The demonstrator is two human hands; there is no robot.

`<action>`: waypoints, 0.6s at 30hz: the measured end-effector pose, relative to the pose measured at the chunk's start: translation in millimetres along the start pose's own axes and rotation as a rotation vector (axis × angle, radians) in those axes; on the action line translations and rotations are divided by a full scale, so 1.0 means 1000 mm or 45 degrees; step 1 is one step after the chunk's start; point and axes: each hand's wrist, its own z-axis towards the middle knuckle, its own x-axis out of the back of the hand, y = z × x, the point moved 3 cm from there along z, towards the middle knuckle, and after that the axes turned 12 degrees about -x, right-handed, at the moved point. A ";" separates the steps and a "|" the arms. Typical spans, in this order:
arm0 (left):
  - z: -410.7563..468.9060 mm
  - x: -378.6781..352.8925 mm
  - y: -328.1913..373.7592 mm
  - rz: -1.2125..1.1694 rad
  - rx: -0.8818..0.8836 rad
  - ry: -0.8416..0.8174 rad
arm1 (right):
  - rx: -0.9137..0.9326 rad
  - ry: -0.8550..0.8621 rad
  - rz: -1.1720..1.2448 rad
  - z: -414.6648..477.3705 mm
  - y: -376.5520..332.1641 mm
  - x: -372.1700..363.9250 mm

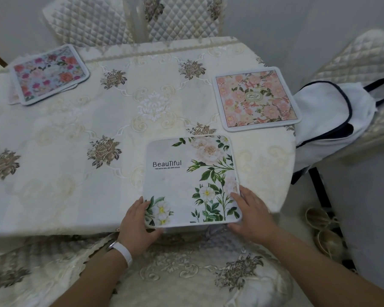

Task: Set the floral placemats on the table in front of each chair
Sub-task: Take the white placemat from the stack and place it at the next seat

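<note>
A: Which step, on the cream embroidered table point(75, 156)?
B: Laying the near place, I'd say. The stack of bright multicoloured floral placemats point(49, 74) sits at the far-left corner, and a pink square floral placemat point(256, 98) lies by the right edge.
A: And the white square placemat printed with green leaves point(186, 178)?
B: At the near edge, overhanging slightly — left hand point(135, 224) and right hand point(251, 216) each pinch a near corner.
A: Next?
B: Probably slide it fully on, let go — then fetch another from the stack.
</note>
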 end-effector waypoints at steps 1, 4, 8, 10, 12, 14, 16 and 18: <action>-0.001 -0.001 0.000 0.000 0.008 0.005 | -0.004 0.005 0.002 0.000 0.000 -0.001; 0.000 -0.003 -0.001 0.027 0.023 0.004 | -0.014 -0.005 0.023 0.000 0.001 -0.002; 0.001 -0.005 -0.001 0.090 0.017 -0.015 | -0.012 -0.007 0.052 0.000 0.002 -0.002; 0.000 -0.005 0.000 0.092 0.020 -0.026 | -0.005 0.001 0.054 0.000 0.001 -0.002; -0.002 -0.004 0.003 0.072 0.035 -0.035 | -0.006 -0.010 0.049 -0.001 0.000 -0.001; -0.005 -0.003 0.005 0.047 0.062 -0.027 | -0.009 -0.044 0.047 -0.002 -0.002 0.002; -0.010 0.000 0.007 0.036 0.078 -0.031 | 0.004 -0.067 0.072 -0.003 -0.003 0.008; -0.018 0.004 0.010 0.100 0.073 -0.065 | 0.009 -0.082 0.136 -0.005 -0.004 0.014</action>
